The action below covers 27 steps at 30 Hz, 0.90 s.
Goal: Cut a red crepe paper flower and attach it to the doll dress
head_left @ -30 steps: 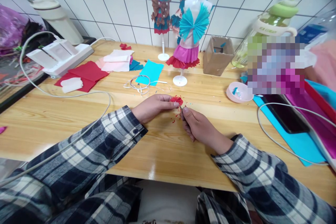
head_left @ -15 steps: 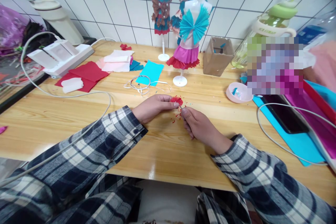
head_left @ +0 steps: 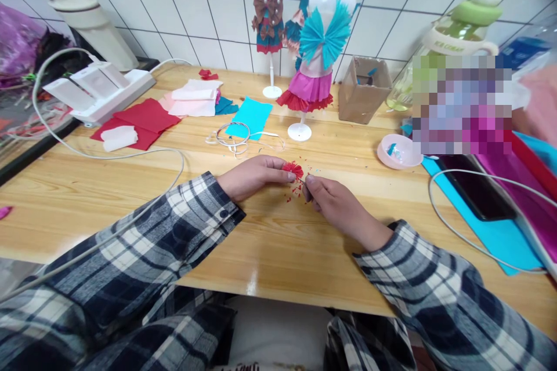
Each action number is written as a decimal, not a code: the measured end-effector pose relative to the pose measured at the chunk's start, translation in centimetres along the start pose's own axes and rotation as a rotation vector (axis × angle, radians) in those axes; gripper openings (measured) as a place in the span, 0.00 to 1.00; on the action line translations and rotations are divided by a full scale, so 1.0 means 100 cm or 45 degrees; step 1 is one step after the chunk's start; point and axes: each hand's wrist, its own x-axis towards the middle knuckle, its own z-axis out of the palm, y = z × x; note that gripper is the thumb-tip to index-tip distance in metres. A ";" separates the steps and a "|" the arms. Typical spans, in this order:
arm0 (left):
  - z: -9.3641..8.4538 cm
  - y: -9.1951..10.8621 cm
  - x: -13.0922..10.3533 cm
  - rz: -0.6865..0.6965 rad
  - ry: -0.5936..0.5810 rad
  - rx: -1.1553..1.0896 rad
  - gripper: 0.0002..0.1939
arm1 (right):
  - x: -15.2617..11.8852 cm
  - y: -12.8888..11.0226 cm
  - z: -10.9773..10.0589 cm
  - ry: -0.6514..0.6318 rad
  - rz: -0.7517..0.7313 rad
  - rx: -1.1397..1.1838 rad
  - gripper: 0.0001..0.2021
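Near the middle of the wooden table, my left hand [head_left: 261, 175] pinches a small pleated red paper fan [head_left: 294, 170] between thumb and fingers. My right hand [head_left: 334, 197] is closed on a thin metal tool [head_left: 301, 180], whose tip is at the lower right edge of the fan. Most of that tool is hidden in the fingers, so its kind is unclear. Small red paper scraps [head_left: 297, 191] lie under and around the fan. Behind stands a mannequin [head_left: 322, 52] with a turquoise pleated top and a pink and red skirt.
Turquoise paper [head_left: 250, 117] and a coil of cord [head_left: 234, 134] lie ahead. Red sheets [head_left: 148, 122] and a power strip [head_left: 113, 93] are at left. At right are a pink bowl [head_left: 399, 152], a cardboard box [head_left: 363, 93] and a phone [head_left: 476, 188]. A white cable crosses my left sleeve.
My right hand has shifted slightly right, and its fingers are curled a little differently around the tool. The left hand still holds the red fan in nearly the same place.
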 end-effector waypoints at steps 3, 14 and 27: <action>0.000 0.000 0.000 -0.013 -0.022 0.033 0.09 | 0.000 -0.001 0.000 -0.028 -0.015 -0.002 0.24; 0.000 0.002 -0.001 -0.041 -0.041 0.043 0.09 | 0.001 -0.001 0.000 -0.066 -0.031 0.011 0.22; 0.003 0.001 0.000 0.008 0.043 -0.030 0.08 | 0.000 -0.002 -0.003 0.039 0.105 0.202 0.23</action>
